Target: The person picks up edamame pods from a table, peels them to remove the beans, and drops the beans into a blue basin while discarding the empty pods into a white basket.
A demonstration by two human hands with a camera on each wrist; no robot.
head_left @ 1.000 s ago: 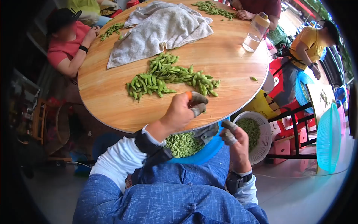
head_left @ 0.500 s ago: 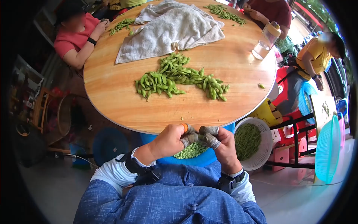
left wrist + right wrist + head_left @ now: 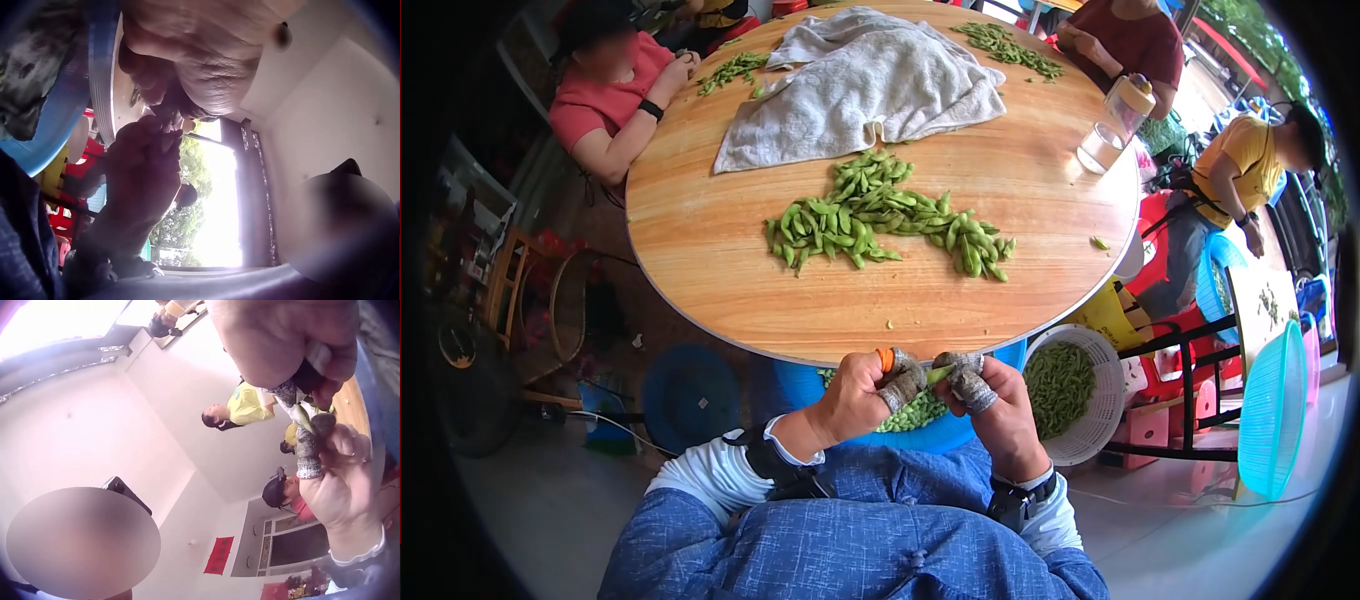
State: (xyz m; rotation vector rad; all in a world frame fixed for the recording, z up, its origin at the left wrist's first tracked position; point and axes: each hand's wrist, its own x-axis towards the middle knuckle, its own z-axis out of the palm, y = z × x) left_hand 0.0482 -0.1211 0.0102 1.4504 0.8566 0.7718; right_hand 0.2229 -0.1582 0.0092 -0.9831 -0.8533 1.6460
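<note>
In front of the table edge, my left hand (image 3: 855, 395) and right hand (image 3: 1000, 405) meet fingertip to fingertip. Grey finger covers sit on the thumbs and some fingers, and the left hand also wears an orange band. Between them is a green soybean pod (image 3: 940, 374), pinched by both hands; the right wrist view shows the same pod (image 3: 303, 419) between the covered fingertips. Below the hands stands a blue basin (image 3: 960, 432) with shelled beans (image 3: 915, 412), partly hidden by the hands. A pile of pods (image 3: 880, 218) lies on the round wooden table (image 3: 730, 260).
A crumpled towel (image 3: 860, 85) covers part of the table, with a clear bottle (image 3: 1115, 125) at the right. Beside my right hand stands a white basket (image 3: 1110, 400) of pods. Other people sit around the table near smaller pod piles (image 3: 1005, 48).
My left hand has come back from the table near the pile to meet the right hand over the basin. A pod now shows between their fingertips.
</note>
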